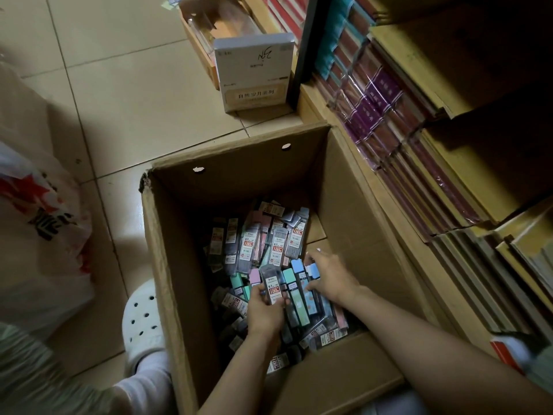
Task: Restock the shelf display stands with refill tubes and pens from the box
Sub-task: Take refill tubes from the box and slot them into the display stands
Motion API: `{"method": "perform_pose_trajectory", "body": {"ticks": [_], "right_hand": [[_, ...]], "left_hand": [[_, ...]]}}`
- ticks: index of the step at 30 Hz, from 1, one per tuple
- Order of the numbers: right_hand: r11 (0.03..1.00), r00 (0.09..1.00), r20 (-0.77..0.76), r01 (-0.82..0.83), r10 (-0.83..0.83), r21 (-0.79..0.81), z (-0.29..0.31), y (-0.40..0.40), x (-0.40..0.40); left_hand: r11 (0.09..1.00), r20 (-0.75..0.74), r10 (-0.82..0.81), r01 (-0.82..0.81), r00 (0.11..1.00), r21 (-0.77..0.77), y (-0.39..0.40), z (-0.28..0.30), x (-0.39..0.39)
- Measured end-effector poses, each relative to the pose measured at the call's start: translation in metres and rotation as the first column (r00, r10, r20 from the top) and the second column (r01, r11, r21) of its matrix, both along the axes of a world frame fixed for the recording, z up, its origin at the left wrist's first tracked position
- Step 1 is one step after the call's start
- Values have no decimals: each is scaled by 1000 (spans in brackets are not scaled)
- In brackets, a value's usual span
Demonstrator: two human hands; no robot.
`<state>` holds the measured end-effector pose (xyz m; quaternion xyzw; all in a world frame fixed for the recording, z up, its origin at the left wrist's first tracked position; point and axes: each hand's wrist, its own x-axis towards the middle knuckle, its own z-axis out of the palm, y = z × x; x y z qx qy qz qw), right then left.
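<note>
— Where are the refills?

— Heaped in the bottom of the open brown cardboard box [353, 205] on the tiled floor [125, 85]: flat plastic refill tubes [254, 244] in grey, pink, mint and blue, many with red-and-white labels. Piled loosely, crossing one another at all angles.

— And the hands?

— Both down inside the box. Left hand [264, 313] curled round a clear grey refill tube with a red label [273, 287], grip clamped on its lower end, tube upright. Right hand [330, 275] just beside, fingers spread and fairly straight, grip apart, resting on blue-capped tubes [305, 272] at the right of the heap. A mint-green tube [294, 298] between the two hands.

— Around the box?

— Just right of it, wooden shelving [434, 163] packed with purple and teal shrink-wrapped books [371, 106]. Beyond the far wall of the box, a white printed carton [254, 70] standing on the floor, leaning against a second, shallower cardboard tray [200, 46]. At the left, a white plastic bag with red and black print [39, 211]. A white perforated clog [143, 319] touching the box's left wall.
</note>
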<state>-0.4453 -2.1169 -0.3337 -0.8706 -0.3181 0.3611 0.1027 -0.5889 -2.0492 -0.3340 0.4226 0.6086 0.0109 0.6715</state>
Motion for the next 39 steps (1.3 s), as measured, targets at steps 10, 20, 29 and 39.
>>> {"method": "perform_pose_trajectory", "body": {"ticks": [10, 20, 29, 39], "right_hand": [[943, 978, -71, 207, -195, 262, 41, 22, 13], [957, 960, -160, 252, -229, 144, 57, 39, 19], [850, 734, -512, 527, -446, 17, 61, 39, 12], [909, 882, -253, 416, -398, 20, 37, 19, 9]], "left_hand": [[988, 88, -133, 125, 987, 90, 9, 10, 8], [972, 257, -229, 207, 939, 110, 21, 19, 15], [964, 280, -264, 249, 923, 89, 20, 18, 13], [1000, 166, 9, -5, 986, -22, 22, 18, 6]]}}
